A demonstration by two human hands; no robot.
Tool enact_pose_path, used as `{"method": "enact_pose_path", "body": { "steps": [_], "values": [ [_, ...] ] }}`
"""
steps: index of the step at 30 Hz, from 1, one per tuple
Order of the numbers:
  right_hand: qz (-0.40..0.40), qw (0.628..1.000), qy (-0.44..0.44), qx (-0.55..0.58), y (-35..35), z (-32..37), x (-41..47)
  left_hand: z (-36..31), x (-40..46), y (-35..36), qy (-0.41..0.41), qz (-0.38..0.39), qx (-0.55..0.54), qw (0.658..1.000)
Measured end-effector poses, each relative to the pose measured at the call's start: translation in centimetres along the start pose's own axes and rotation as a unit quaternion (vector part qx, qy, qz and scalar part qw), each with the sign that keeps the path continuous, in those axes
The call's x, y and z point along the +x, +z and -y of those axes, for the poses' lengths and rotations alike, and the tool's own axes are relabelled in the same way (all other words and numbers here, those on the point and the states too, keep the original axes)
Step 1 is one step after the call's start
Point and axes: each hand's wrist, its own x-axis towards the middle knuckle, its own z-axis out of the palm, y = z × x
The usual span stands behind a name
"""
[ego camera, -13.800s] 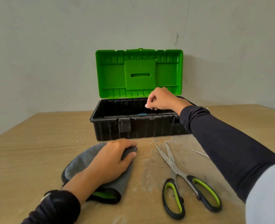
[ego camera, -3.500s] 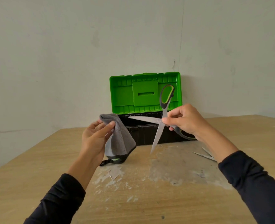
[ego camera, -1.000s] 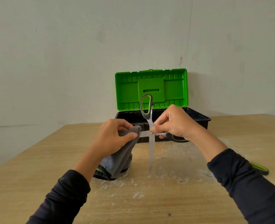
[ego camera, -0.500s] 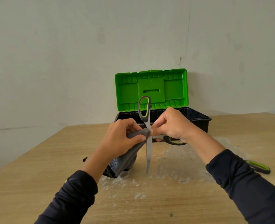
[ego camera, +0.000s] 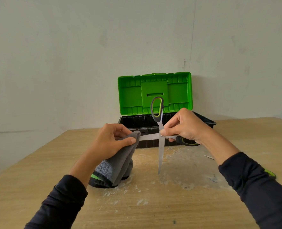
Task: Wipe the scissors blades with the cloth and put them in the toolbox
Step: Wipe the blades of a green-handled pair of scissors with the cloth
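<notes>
The left hand (ego camera: 110, 142) has its grip clamped on the grey cloth (ego camera: 120, 162), thumb and fingers pinching a fold of it around the tip end of the horizontal blade. The right hand (ego camera: 185, 128) pinches the scissors (ego camera: 160, 138) at the pivot, fingers curled around the joint and the lower handle, which pokes out under the palm. The scissors are held in the air, spread wide into a cross: one blade runs sideways into the cloth, the other points down toward the surface (ego camera: 153, 204), and the free handle loop stands upright.

The scissors look light and rigid, steel blades with sharp edges and points, so holding at the pivot and handles seems safest. The cloth is soft and limp, its bulk hanging down to the surface.

Beyond them, toward the far edge, the toolbox (ego camera: 153, 123) stands with its green lid raised. Another pair of scissors (ego camera: 271, 173) peeks out near the right edge.
</notes>
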Motion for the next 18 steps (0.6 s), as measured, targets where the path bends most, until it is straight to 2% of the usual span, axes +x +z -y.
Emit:
{"method": "enact_pose_path", "body": {
  "steps": [7, 10, 14, 18],
  "values": [
    [-0.012, 1.0, 0.014, 0.018, -1.1, -0.5, 0.1, 0.1, 0.1, -0.5, -0.023, -0.077, -0.048, 0.996],
    [0.007, 1.0, 0.006, -0.022, -0.8, -0.4, 0.1, -0.2, 0.1, 0.0, 0.011, -0.129, -0.026, 0.991],
    [0.021, 0.997, -0.007, -0.069, -0.3, 0.0, 0.2, -0.4, 0.0, 0.5, 0.065, -0.123, 0.024, 0.99],
    [0.016, 0.992, -0.011, -0.121, -0.6, -0.4, 0.1, -0.2, 0.2, -0.2, 0.034, -0.139, -0.031, 0.989]
  ]
}}
